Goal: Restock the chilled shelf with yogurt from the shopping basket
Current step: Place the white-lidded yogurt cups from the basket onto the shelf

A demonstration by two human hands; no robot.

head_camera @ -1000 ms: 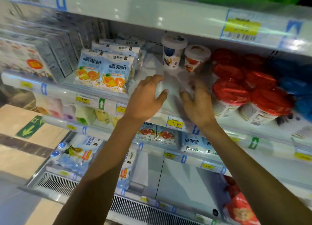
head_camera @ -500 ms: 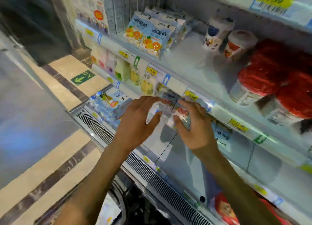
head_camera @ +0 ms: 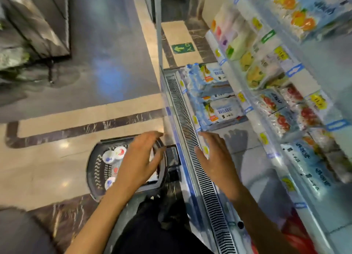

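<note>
A shopper's left hand (head_camera: 139, 160) hangs above the shopping basket (head_camera: 93, 170) on the shop floor (head_camera: 57, 158), fingers spread and holding nothing. The right hand (head_camera: 215, 158), equally empty and open, hovers apart from it over the chiller's vent grille (head_camera: 182, 111). The yogurt cups (head_camera: 114, 154) stand lids-up in the basket's left side, below and just left of the left hand, plainly the nearer one. The basket's long side runs near to far alongside the chiller base. The chilled shelf (head_camera: 297, 71) rises to the right. Half a second earlier both hands were close together at the shelf front; they have since dropped and parted, and the view has swung down.
</note>
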